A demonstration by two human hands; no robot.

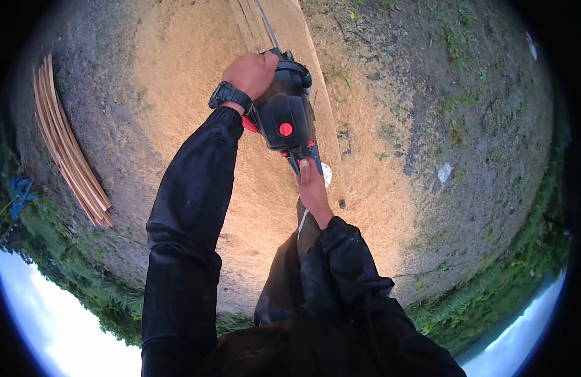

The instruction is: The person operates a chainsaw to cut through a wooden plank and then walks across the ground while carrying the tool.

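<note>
Chainsaw (290, 103) over timber (292, 25), held in both hands.
Left fingers (270, 61) clenched at its front; right fingers (305, 168) grasping its rear, nearer body. Long axis forward, bar (267, 22) roughly along timber.

Colour log, my view: I record the chainsaw (282, 103) body as black, with a solid bright red disc (285, 129) and smaller red accents; its bar (267, 22) reads grey. Both sleeves (193, 188) are plain black, the wristwatch (231, 95) likewise. I note one white line on the dark trousers (308, 242). Timber (315, 75): light tan-brown, streaked darker. Sawdust (253, 217): golden tan. Wooden strips (67, 147): reddish brown, striped lengthwise light and dark. Ground (391, 75): grey-brown, mottled green. Foliage (95, 286): deep green. Left edge: a vivid blue item (20, 191). Sky (58, 314): white to pale blue.
</note>
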